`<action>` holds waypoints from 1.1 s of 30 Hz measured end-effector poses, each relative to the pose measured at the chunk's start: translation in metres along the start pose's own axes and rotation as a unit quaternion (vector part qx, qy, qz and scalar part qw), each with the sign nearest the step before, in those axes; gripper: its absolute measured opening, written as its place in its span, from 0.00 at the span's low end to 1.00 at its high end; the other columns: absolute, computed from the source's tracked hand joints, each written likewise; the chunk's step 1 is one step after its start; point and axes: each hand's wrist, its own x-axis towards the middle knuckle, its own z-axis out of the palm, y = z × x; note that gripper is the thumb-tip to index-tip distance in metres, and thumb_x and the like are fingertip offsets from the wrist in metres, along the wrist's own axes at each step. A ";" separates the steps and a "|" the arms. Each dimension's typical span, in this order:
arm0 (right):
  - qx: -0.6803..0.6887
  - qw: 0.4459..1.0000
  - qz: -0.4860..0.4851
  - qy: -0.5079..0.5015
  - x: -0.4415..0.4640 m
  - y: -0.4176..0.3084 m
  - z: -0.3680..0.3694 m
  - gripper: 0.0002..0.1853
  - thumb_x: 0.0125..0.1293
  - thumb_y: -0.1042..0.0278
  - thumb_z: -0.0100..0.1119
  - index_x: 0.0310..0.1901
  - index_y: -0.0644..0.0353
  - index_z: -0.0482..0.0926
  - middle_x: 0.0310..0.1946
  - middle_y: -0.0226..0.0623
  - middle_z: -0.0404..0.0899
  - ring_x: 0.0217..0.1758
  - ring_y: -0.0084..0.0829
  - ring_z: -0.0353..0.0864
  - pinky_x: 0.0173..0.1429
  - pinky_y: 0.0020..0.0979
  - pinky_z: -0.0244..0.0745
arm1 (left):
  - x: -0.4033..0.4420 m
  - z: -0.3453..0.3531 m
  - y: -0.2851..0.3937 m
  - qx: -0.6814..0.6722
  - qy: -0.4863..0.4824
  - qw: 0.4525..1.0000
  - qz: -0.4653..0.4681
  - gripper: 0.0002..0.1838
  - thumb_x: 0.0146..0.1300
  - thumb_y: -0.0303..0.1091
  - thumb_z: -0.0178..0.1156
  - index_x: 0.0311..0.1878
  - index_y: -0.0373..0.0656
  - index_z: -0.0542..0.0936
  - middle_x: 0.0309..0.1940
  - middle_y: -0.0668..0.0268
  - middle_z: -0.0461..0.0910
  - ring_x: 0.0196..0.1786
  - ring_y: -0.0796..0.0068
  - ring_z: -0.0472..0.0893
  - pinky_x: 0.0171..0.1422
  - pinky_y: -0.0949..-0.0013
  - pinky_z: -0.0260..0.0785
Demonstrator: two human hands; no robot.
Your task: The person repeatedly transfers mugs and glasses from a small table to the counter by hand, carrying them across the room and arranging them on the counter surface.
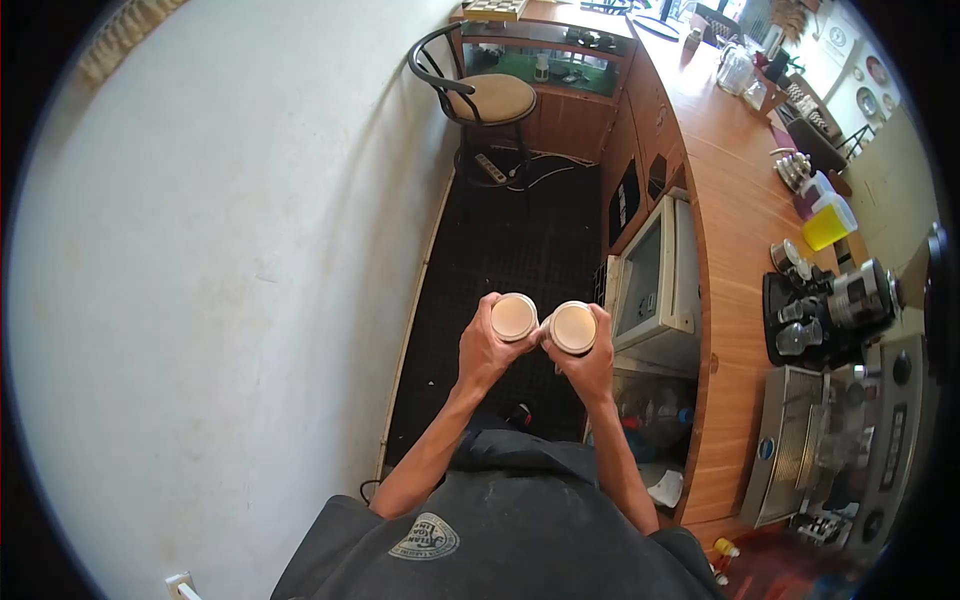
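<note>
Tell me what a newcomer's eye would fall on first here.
Probably the two round, pale-topped containers side by side near the middle: the left container in the left hand, the right container in the right hand. Next, perhaps, the bright yellow vessel by the wooden counter at the picture's right, then the round-seated stool at the top, beside the white wall.

Beyond the two cups [573, 328], the space above the floor [500, 235] lies open as far as the stool [495, 98]. Along the surface's [727, 300] inner edge a bare strip allows passage; toward its outer edge, the yellow jug [828, 225], small glasses [797, 338] and steel machine [893, 445] obstruct.
</note>
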 end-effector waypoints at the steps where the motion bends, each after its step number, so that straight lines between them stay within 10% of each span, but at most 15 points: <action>1: -0.002 1.000 0.005 -0.006 0.017 0.002 -0.001 0.41 0.48 0.68 0.82 0.63 0.63 0.68 0.52 0.45 0.78 0.57 0.40 0.82 0.62 0.38 0.77 | 0.015 0.005 0.001 -0.005 -0.001 1.000 -0.006 0.41 0.50 0.53 0.81 0.58 0.38 0.72 0.46 0.54 0.86 0.49 0.57 0.87 0.54 0.60 0.80; 33: -0.032 0.977 0.112 0.176 0.456 0.134 0.070 0.39 0.51 0.64 0.81 0.62 0.61 0.69 0.51 0.42 0.81 0.56 0.36 0.83 0.63 0.35 0.76 | 0.521 0.150 -0.075 -0.084 -0.188 0.978 0.020 0.43 0.53 0.53 0.80 0.62 0.33 0.72 0.49 0.52 0.85 0.53 0.62 0.86 0.60 0.62 0.77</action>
